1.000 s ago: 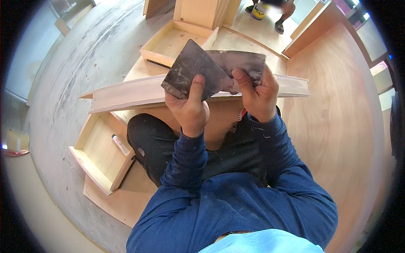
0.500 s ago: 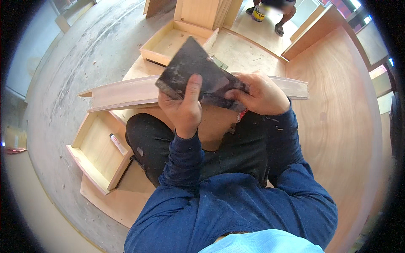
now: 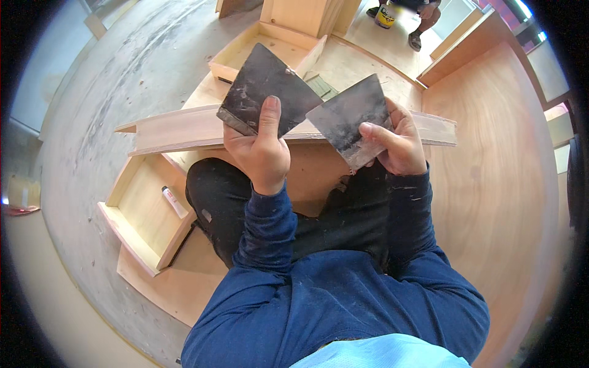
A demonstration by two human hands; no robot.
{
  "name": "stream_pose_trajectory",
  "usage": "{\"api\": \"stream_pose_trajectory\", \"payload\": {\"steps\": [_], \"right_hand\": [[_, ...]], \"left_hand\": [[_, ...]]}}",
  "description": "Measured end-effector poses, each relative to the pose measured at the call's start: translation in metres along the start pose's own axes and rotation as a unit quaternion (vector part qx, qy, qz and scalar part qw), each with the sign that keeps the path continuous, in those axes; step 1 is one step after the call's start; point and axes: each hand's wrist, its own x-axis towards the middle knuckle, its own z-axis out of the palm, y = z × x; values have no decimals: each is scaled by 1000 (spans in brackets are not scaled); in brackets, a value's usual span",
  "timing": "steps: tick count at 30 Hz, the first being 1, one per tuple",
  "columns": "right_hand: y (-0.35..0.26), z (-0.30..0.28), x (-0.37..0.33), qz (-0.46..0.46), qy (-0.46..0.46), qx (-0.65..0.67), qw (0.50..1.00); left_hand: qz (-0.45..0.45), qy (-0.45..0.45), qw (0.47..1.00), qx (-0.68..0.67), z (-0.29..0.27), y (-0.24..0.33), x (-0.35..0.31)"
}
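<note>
My left hand (image 3: 261, 150) grips a dark, square putty spreader (image 3: 262, 76) by its lower corner, thumb flat on its face. Pale residue streaks that face, and its lower left edge looks thicker. My right hand (image 3: 402, 144) pinches a second, smaller dark spreader (image 3: 351, 110), which has greyish smears and a pale lower edge. Both plates are tilted up above my lap, their near corners meeting or overlapping in view. Behind and below them a long, pale wooden rail (image 3: 184, 130) lies crosswise, partly hidden by my hands.
At my left stands an open wooden drawer (image 3: 116, 224) with a white tube (image 3: 175, 202) inside. Another drawer (image 3: 311, 58) sits beyond the rail, beside a greenish flat piece (image 3: 322, 87). A large wood panel (image 3: 503, 153) flanks my right. Far back, another person's leg (image 3: 416, 27) shows near a yellow pail (image 3: 385, 17).
The two spreaders, earlier pressed together, have come apart. My right hand has moved right and turned, so its spreader's face now shows. My left hand has shifted slightly left.
</note>
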Motion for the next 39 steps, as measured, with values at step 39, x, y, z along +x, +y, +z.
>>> {"api": "stream_pose_trajectory", "payload": {"steps": [39], "right_hand": [[-22, 41, 18, -331, -33, -517, 788]], "left_hand": [[-128, -8, 955, -267, 4, -13, -1]]}}
